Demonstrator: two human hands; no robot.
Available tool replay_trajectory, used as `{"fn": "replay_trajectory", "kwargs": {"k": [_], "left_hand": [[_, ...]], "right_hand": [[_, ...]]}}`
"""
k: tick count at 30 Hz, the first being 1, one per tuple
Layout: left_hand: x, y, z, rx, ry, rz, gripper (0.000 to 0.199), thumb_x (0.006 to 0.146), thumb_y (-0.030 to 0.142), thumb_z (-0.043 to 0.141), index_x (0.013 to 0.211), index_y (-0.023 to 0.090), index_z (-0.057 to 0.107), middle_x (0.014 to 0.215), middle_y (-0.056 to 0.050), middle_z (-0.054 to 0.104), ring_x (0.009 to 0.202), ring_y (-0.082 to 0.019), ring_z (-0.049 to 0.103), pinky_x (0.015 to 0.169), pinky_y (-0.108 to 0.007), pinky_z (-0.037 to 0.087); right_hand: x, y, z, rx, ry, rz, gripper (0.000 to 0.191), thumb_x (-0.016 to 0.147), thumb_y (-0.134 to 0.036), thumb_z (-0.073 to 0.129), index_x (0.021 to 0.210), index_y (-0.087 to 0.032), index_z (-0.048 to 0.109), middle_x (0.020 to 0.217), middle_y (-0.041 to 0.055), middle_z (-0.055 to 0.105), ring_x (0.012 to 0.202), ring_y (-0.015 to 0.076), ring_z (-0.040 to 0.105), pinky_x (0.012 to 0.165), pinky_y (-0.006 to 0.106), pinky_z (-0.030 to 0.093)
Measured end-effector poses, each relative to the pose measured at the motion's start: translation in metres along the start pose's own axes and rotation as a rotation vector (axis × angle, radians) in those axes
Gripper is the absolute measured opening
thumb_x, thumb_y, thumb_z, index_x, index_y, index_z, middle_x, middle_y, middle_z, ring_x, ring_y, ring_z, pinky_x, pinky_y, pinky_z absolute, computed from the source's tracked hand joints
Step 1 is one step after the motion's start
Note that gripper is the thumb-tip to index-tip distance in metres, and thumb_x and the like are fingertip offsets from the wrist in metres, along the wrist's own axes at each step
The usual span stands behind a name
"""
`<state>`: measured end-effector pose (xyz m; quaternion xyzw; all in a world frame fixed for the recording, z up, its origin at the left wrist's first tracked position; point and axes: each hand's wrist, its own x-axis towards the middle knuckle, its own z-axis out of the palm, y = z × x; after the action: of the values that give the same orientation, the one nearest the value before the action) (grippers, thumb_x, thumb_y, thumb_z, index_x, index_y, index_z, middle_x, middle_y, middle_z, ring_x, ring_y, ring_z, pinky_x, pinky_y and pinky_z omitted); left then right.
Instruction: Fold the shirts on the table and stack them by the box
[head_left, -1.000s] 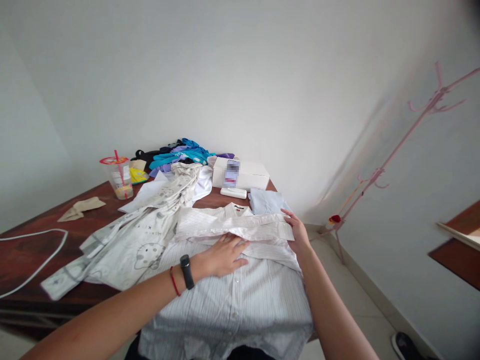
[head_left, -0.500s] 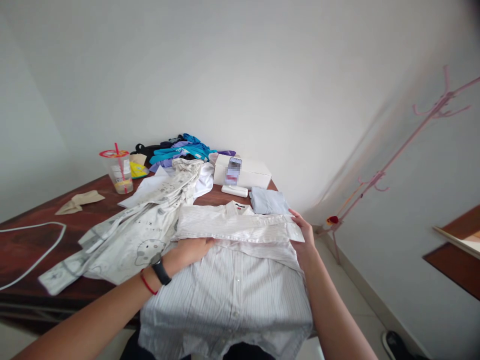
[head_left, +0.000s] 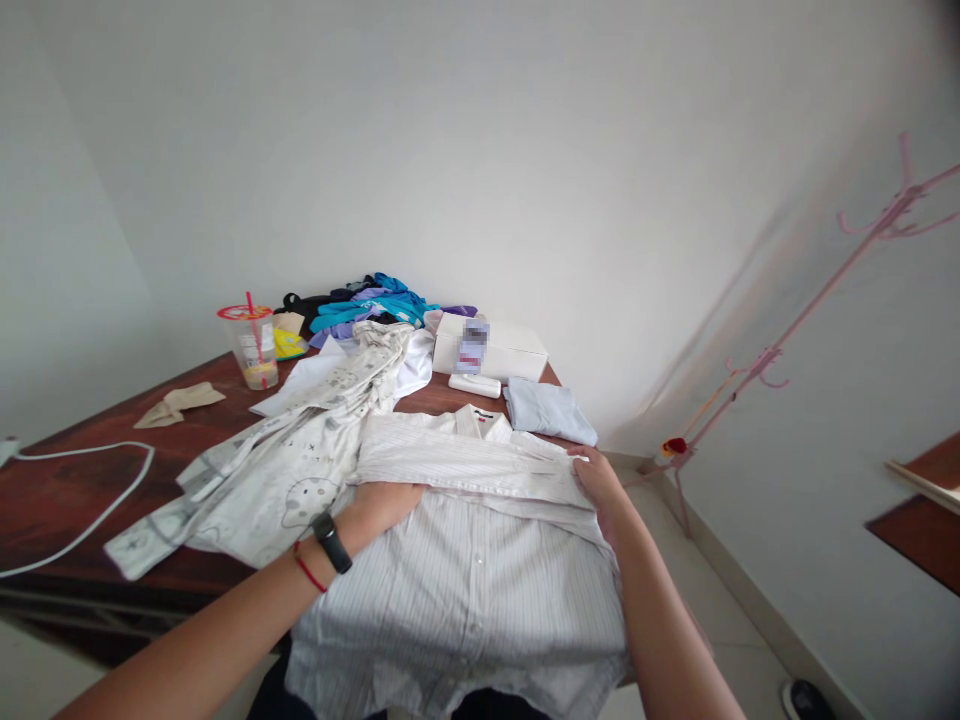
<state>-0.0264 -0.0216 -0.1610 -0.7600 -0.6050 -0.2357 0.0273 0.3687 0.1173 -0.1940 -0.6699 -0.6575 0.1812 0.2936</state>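
Note:
A white striped button shirt (head_left: 480, 580) lies front up at the table's near edge, its sleeves folded across the chest and its hem hanging over the edge. My left hand (head_left: 386, 507) reaches under the folded sleeve at the left, its fingertips hidden by the cloth. At the right end of the folded sleeves, my right hand (head_left: 598, 482) is closed on the cuff and side of the shirt. A patterned white garment (head_left: 300, 470) lies spread to the left of the shirt. Beyond my right hand sits a folded light blue cloth (head_left: 550, 408).
A plastic cup (head_left: 255, 350) with a red straw stands at the back left. Behind are a clothes pile (head_left: 382, 305), a white box (head_left: 510, 345) and a propped phone (head_left: 472, 347). A white cable (head_left: 139, 480) lies left. A pink rack (head_left: 817, 290) stands right.
My right hand has moved slightly left and inward with the cuff, which now lies folded in over the shirt. My left hand stays under the sleeve. The view has shifted a little.

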Motion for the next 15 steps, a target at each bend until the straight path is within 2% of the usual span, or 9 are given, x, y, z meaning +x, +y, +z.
{"fn": "replay_trajectory", "kwargs": {"k": [4,8,11,15], "left_hand": [[-0.002,0.000,0.004,-0.004,-0.007,0.005,0.061,0.092,0.026,0.050,0.153,0.021,0.046,0.149,-0.004,0.057,0.148,-0.027,0.037,0.128,-0.041,0.019],[-0.006,0.001,-0.001,-0.043,-0.097,0.017,0.058,0.097,0.042,0.050,0.151,0.023,0.048,0.148,-0.004,0.057,0.148,-0.026,0.037,0.126,-0.039,0.022],[-0.009,0.002,-0.008,-0.081,-0.179,0.042,0.059,0.098,0.054,0.046,0.150,0.026,0.050,0.148,-0.002,0.058,0.148,-0.025,0.037,0.125,-0.038,0.025],[-0.010,0.002,-0.014,-0.097,-0.243,0.073,0.059,0.099,0.058,0.044,0.148,0.027,0.052,0.149,-0.002,0.057,0.149,-0.024,0.035,0.124,-0.036,0.025]], "right_hand": [[-0.005,-0.011,-0.006,-0.091,-0.012,0.077,0.045,0.076,-0.027,0.048,0.115,-0.019,0.068,0.103,0.0097,0.075,0.090,0.0250,0.070,0.075,0.029,0.050],[-0.012,-0.023,-0.014,-0.165,-0.024,0.116,0.046,0.081,-0.027,0.048,0.122,-0.021,0.066,0.119,0.0123,0.072,0.106,0.0289,0.068,0.087,0.034,0.049],[-0.017,-0.030,-0.020,-0.229,-0.050,0.167,0.049,0.082,-0.028,0.049,0.129,-0.022,0.064,0.122,0.0139,0.071,0.111,0.0315,0.067,0.090,0.038,0.049],[-0.022,-0.035,-0.024,-0.279,-0.060,0.175,0.052,0.082,-0.032,0.053,0.133,-0.023,0.062,0.122,0.0146,0.071,0.113,0.0322,0.067,0.091,0.039,0.049]]}}
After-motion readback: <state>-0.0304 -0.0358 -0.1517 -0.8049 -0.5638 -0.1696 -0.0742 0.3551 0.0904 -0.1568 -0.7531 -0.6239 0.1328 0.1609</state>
